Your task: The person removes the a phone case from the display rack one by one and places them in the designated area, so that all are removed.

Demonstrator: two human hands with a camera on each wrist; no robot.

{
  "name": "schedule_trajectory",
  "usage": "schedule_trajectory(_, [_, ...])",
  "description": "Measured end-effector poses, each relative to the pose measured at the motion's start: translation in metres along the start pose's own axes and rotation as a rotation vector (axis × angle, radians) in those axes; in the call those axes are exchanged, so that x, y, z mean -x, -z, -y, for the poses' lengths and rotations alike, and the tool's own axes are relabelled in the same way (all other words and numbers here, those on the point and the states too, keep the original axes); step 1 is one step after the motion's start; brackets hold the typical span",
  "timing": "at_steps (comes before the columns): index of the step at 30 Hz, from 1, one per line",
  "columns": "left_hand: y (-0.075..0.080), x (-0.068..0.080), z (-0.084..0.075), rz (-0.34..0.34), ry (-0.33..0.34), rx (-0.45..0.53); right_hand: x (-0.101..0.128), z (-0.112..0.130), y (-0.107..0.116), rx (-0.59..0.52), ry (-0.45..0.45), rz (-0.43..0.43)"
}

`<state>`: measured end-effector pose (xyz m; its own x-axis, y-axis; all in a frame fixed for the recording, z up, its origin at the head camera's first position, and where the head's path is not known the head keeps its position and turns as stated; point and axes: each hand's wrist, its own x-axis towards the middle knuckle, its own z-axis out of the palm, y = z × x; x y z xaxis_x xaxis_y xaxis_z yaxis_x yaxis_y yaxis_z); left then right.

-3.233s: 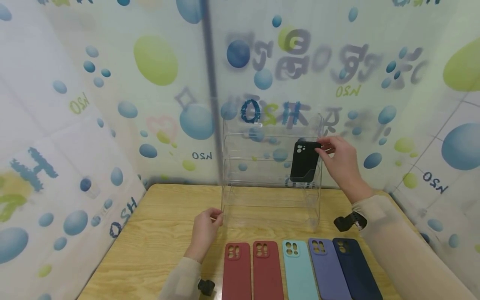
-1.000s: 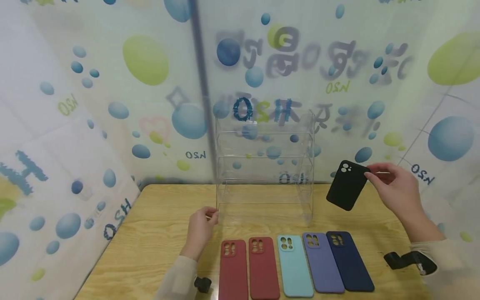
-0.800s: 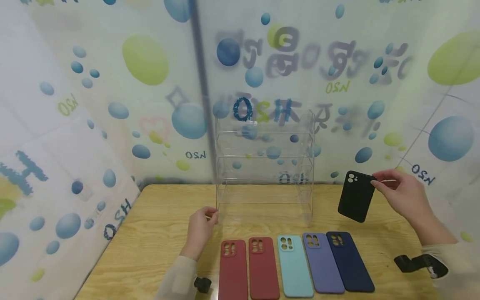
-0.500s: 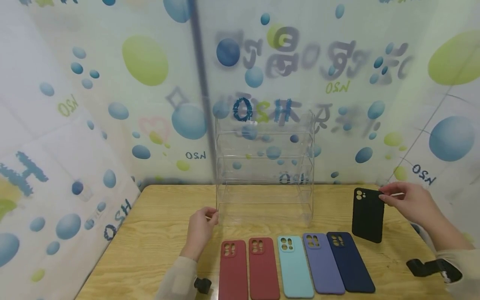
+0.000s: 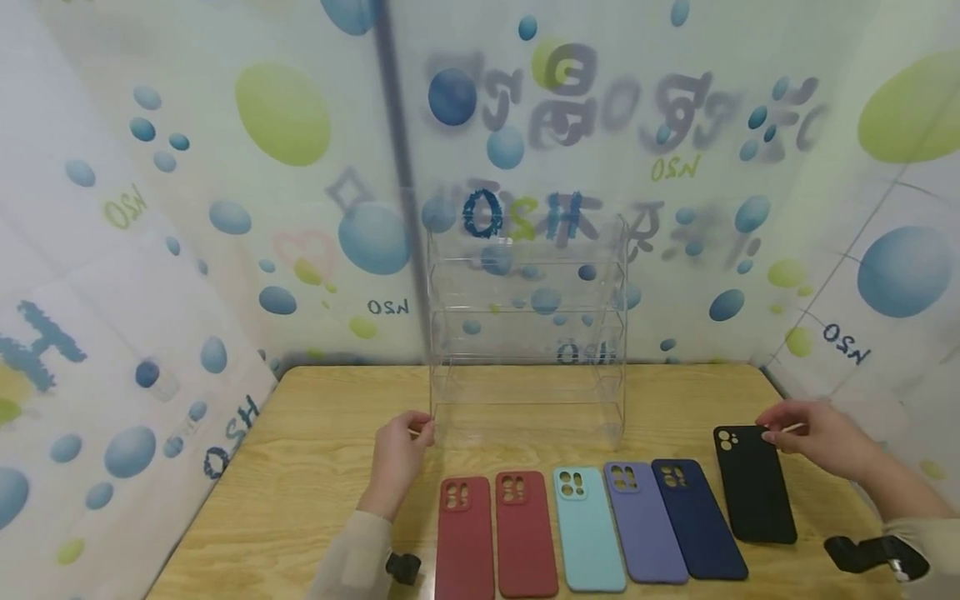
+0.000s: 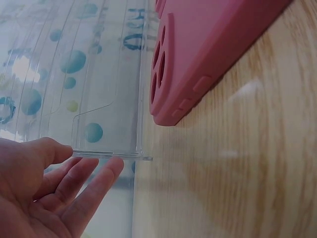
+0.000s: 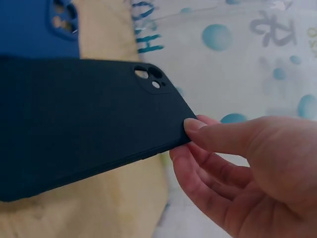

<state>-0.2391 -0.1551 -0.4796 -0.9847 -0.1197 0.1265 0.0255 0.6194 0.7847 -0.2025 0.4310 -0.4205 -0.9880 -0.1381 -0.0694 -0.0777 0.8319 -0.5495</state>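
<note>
At the table's right side, my right hand (image 5: 821,437) pinches the top right corner of a black phone case (image 5: 756,487). The thumb lies on the back of the case and the fingers are behind it, as the right wrist view shows. The case is low over the table, beside a navy phone case (image 5: 699,518). My left hand (image 5: 401,457) pinches the lower left side edge of a clear tiered display rack (image 5: 527,400); in the left wrist view its thumb and fingertips sit on either side of the clear panel (image 6: 111,154).
In front of the rack lie a purple phone case (image 5: 647,523), a light turquoise one (image 5: 589,533) and two red ones, the left red case (image 5: 465,537) and the right red case (image 5: 527,533). The wooden table (image 5: 300,467) meets a patterned curtain (image 5: 300,208) behind.
My right hand has carried the black case away from the rack's right side, out to the right and down beside the navy case. The left hand has kept its hold on the rack.
</note>
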Motion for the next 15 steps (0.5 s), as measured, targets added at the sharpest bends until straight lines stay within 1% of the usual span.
schedule_trajectory(3, [0.0,0.0,0.001,0.004,-0.002,0.004,-0.001,-0.011,-0.011,-0.033,0.013,0.029])
schedule_trajectory(7, [0.0,0.001,0.001,0.012,0.001,0.013,-0.004,-0.024,-0.023,-0.059,-0.011,0.064])
schedule_trajectory(11, [0.0,0.001,0.0,0.013,0.005,0.011,-0.005,-0.031,-0.035,-0.052,-0.026,0.057])
schedule_trajectory(15, [0.0,0.001,-0.001,0.017,0.013,0.01,-0.006,-0.038,-0.043,-0.023,-0.023,0.05])
